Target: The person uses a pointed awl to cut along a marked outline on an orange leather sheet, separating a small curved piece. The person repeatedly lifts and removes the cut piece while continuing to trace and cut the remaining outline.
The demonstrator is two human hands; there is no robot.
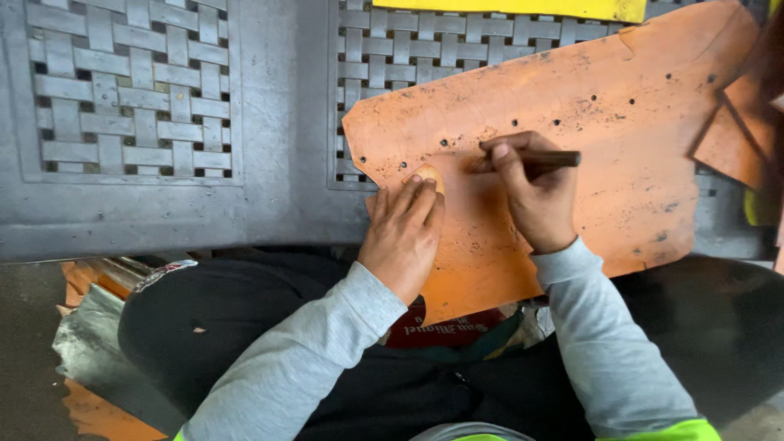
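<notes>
A large orange leather sheet (604, 122) with small punched holes lies across a grey plastic table (278, 122). My left hand (404, 233) presses flat on a small tan rounded pattern piece (430, 173) near the sheet's left edge. My right hand (531, 192) grips a dark brown pen-like tool (547, 158), its tip on the sheet just right of the pattern piece. Both arms wear grey sleeves.
The table top has two woven-pattern panels (131, 90). A yellow sheet (523, 8) lies at the far edge. Smaller orange leather pieces (731, 139) sit at the right. More orange scraps (98, 416) lie on the floor at lower left, beside my dark trousers.
</notes>
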